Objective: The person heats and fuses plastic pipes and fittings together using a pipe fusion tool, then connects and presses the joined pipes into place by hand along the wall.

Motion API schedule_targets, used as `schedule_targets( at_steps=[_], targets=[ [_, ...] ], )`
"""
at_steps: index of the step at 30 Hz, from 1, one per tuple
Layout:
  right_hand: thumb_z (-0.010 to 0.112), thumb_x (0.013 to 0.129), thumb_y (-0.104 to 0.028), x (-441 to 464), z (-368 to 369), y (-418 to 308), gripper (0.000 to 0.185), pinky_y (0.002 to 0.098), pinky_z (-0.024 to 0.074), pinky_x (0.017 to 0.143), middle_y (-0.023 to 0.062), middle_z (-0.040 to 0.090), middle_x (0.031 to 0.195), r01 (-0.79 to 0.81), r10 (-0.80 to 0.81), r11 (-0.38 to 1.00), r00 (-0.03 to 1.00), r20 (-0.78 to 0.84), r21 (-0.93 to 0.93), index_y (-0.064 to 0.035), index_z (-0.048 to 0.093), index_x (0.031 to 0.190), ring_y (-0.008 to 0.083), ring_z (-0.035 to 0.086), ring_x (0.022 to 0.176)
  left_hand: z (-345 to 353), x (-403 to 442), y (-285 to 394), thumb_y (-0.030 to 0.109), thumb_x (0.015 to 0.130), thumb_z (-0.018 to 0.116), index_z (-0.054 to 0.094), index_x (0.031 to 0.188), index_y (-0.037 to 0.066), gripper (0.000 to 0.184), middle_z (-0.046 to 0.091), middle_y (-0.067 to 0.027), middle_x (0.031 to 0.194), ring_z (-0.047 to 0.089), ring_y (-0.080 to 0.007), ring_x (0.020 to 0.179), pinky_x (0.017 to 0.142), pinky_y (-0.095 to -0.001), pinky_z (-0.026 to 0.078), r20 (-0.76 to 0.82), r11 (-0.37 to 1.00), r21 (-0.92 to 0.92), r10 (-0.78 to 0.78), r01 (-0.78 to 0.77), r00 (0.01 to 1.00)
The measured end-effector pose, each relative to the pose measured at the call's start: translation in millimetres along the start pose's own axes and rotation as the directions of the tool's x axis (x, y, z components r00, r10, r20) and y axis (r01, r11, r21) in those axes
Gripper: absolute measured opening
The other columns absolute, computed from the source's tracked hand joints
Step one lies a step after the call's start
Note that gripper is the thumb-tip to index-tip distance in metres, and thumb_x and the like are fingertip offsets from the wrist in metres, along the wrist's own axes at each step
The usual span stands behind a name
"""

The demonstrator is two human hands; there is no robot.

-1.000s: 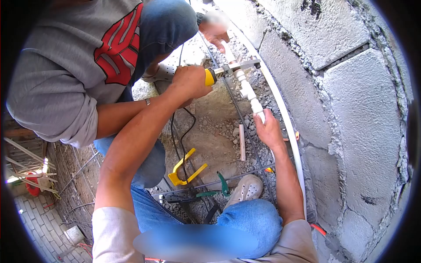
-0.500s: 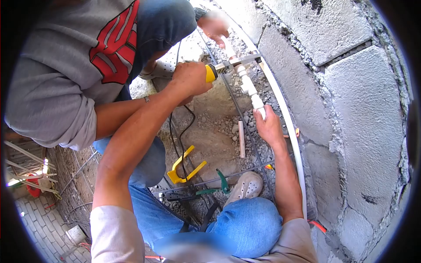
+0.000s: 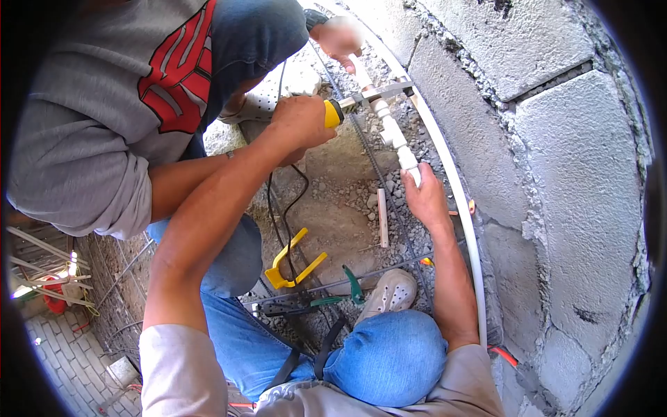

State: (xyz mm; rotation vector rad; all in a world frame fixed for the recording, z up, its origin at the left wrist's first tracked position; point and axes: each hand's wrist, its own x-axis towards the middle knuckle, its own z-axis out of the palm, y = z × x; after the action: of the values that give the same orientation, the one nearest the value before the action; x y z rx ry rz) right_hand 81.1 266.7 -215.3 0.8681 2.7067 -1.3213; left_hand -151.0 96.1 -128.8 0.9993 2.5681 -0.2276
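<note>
My left hand (image 3: 300,124) is closed round the yellow handle of a pipe-welding iron (image 3: 333,113) with a black cord. Its flat metal blade (image 3: 382,92) reaches across between two white plastic pipe pieces. In my right hand (image 3: 425,194) is the near end of a white pipe with a tee fitting (image 3: 394,133); its far end meets the blade. A co-worker's hand (image 3: 340,42), partly blurred, holds the other white pipe (image 3: 360,71) on the far side. The co-worker's other forearm passes under mine, its hand mostly hidden behind my left hand.
A long white pipe (image 3: 455,181) curves along the block wall (image 3: 577,181). On the rubble lie a yellow stand (image 3: 281,274), a green-handled tool (image 3: 354,286) and a short white strip (image 3: 383,219). Thin steel bars (image 3: 368,149) cross the ground. The black cord (image 3: 288,215) hangs between us.
The iron, both pipe pieces and the hands stay in nearly the same place. My left arm and the camera view shift very slightly.
</note>
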Motion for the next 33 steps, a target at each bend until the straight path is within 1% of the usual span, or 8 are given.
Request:
schedule_targets(
  at_steps=[2,4,5,7,17,29,31,33],
  targets=[
    [0.058,0.098,-0.033,-0.2,0.2,-1.0,0.035,0.0544,0.0512,0.075,0.0301,0.069,0.088,-0.004,0.004,1.000,1.000,0.002,0.000,0.0011,0.057,0.107,0.0491,0.067,0.089,-1.0,-0.6,-0.1,0.049,0.078,0.075,0.066,0.107,0.002,0.056,0.071,-0.0191,0.102,0.070,-0.0352,0.097,0.086,-0.0452,0.054,0.009,1.000,0.003,-0.001,0.001,1.000],
    [0.059,0.098,-0.032,-0.2,0.4,-1.2,0.034,0.0544,0.0512,0.074,0.0298,0.069,0.088,0.005,-0.005,1.000,1.000,-0.012,0.000,0.0011,0.057,0.106,0.0487,0.067,0.088,-3.9,-2.4,2.6,0.046,0.078,0.077,0.072,0.108,0.002,0.054,0.073,-0.0184,0.105,0.071,-0.0320,0.100,0.088,-0.0428,0.055,0.005,1.000,0.001,-0.006,0.006,1.000],
    [0.059,0.098,-0.032,0.0,1.3,-0.3,0.034,0.0544,0.0512,0.074,0.0298,0.069,0.088,0.005,-0.005,1.000,1.000,-0.011,0.001,0.0011,0.057,0.106,0.0487,0.067,0.088,-4.2,-2.8,2.8,0.046,0.078,0.077,0.072,0.108,0.002,0.054,0.073,-0.0184,0.105,0.071,-0.0320,0.100,0.088,-0.0428,0.055,0.006,1.000,0.001,-0.006,0.006,1.000],
    [0.060,0.099,-0.032,0.1,3.0,2.6,0.033,0.0506,0.0497,0.071,0.0271,0.067,0.085,0.019,-0.019,1.000,0.999,-0.031,-0.006,0.0007,0.058,0.103,0.0467,0.067,0.084,-3.9,-2.6,3.8,0.046,0.078,0.077,0.072,0.109,0.002,0.054,0.073,-0.0180,0.105,0.071,-0.0316,0.100,0.088,-0.0430,0.055,0.014,1.000,0.005,-0.027,0.027,1.000],
    [0.061,0.098,-0.033,0.1,3.3,1.7,0.035,0.0496,0.0500,0.071,0.0274,0.067,0.085,-0.003,0.003,1.000,0.999,-0.035,-0.003,0.0013,0.057,0.103,0.0462,0.067,0.084,-3.3,-1.8,3.5,0.046,0.079,0.077,0.072,0.110,0.002,0.054,0.072,-0.0178,0.108,0.071,-0.0313,0.101,0.089,-0.0430,0.054,0.022,1.000,0.010,-0.014,0.014,1.000],
    [0.061,0.098,-0.032,0.8,3.5,3.4,0.034,0.0497,0.0501,0.072,0.0275,0.067,0.087,0.035,-0.034,0.999,0.999,-0.042,0.014,0.0018,0.058,0.102,0.0465,0.067,0.085,-4.6,-3.4,5.2,0.047,0.079,0.077,0.071,0.111,0.002,0.056,0.072,-0.0180,0.108,0.071,-0.0311,0.103,0.090,-0.0420,0.054,0.025,0.999,0.006,-0.040,0.040,0.999],
    [0.061,0.098,-0.032,0.4,1.7,0.2,0.034,0.0497,0.0499,0.072,0.0276,0.067,0.087,-0.003,0.003,1.000,1.000,-0.021,-0.007,0.0017,0.058,0.102,0.0465,0.067,0.085,-4.5,-3.3,4.7,0.047,0.079,0.077,0.071,0.111,0.002,0.056,0.072,-0.0179,0.108,0.071,-0.0311,0.102,0.090,-0.0422,0.054,0.030,0.999,-0.001,-0.034,0.035,0.999],
    [0.061,0.098,-0.032,1.7,2.4,2.0,0.034,0.0499,0.0497,0.072,0.0277,0.067,0.086,0.009,-0.009,1.000,1.000,-0.021,-0.001,0.0017,0.058,0.102,0.0466,0.067,0.085,-5.0,-3.7,4.9,0.047,0.079,0.077,0.071,0.111,0.002,0.055,0.073,-0.0177,0.108,0.071,-0.0308,0.102,0.090,-0.0420,0.054,0.025,0.999,0.000,-0.039,0.039,0.999]
  ],
)
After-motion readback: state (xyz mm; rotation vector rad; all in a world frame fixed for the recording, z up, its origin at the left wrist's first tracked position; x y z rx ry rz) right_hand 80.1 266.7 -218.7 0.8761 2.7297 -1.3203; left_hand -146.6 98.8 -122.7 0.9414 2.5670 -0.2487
